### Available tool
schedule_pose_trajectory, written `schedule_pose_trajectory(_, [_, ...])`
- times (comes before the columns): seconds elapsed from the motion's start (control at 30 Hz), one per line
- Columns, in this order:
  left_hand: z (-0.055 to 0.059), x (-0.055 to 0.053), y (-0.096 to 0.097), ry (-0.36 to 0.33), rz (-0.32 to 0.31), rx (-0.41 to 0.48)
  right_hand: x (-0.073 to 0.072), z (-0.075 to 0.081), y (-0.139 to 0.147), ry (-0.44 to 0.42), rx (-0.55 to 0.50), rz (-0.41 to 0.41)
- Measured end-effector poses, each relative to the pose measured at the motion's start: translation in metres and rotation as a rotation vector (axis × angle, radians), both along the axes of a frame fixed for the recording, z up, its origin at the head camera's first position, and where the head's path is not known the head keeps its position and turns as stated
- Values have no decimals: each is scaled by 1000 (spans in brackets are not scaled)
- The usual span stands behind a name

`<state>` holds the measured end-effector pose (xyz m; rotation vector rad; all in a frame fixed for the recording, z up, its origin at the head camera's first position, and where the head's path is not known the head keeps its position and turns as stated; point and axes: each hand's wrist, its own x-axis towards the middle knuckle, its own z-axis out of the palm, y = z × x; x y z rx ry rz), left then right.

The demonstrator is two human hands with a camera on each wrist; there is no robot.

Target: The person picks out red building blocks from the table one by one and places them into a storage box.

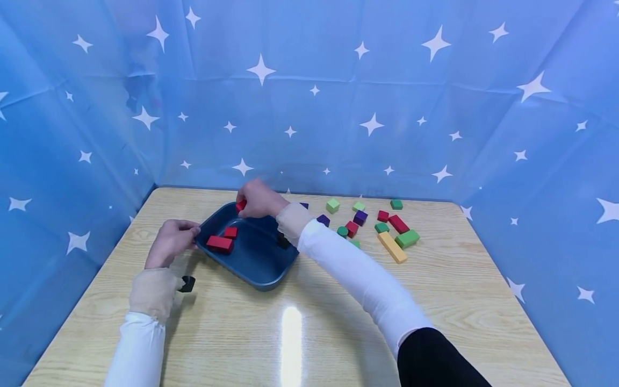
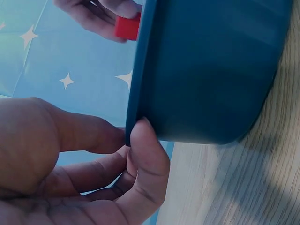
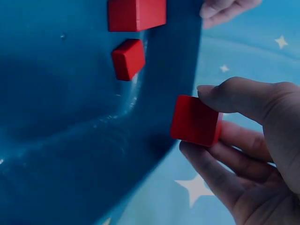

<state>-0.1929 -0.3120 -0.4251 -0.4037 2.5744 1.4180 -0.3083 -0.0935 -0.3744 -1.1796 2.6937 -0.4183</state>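
My left hand pinches the rim of a dark blue plastic basin at its left corner, thumb on one side and fingers on the other in the left wrist view. Over the basin's far left edge, my right hand holds a red cube between thumb and fingers. Inside the basin lie a red rectangular block and a smaller red block, both toward the left wall. The right forearm hides part of the basin's right side.
Right of the basin, several loose blocks are scattered: a yellow bar, a green block, a red block, a purple cube and a light green cube. A starry blue curtain borders the wooden table.
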Motion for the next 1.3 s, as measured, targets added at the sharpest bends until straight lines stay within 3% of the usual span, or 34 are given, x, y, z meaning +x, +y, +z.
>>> schedule_pose_trajectory(0.23, [2, 0, 1, -3, -5, -5, 1, -11, -11, -2, 79, 12])
schedule_pose_trajectory(0.53, [3, -2, 1, 5, -14, -5, 9, -22, -19, 27, 157, -45])
schedule_pose_trajectory(0.93, [3, 2, 1, 3, -14, -12, 12, -40, -28, 46, 195, -79])
schedule_pose_trajectory(1.3, [2, 1, 0, 1, -19, -14, 13, -49, -31, -56, 210, -144])
